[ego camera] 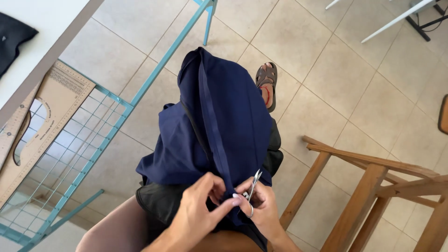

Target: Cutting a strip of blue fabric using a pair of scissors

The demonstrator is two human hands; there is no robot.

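Hands first: your left hand (198, 205) pinches the near edge of the dark navy blue woven fabric garment (219, 116) between thumb and fingers, clamped on the cloth at about 6 o'clock in your view. Your right hand (261, 207), just beside it and touching the same fold, is closed around small silver metal scissors (255, 183) whose blades point up toward 12 o'clock, tips right at the long raised seam band (212, 112) of the cloth.

That garment lies draped over your lap and knee, running away from you toward 12 o'clock. Judging by where the blades sit, the work is at the nearest end of the seam; the length beyond looks untouched, though loose threads are too fine to tell.

Farther out, your foot in a brown sandal (267, 81) rests on the beige tiled floor (350, 93). At 9 o'clock a teal wire-grid shelf (70, 158) holds brown cardboard pattern rulers (51, 112) under a white surface (42, 28). At 4 o'clock stands a wooden chair frame (373, 186).
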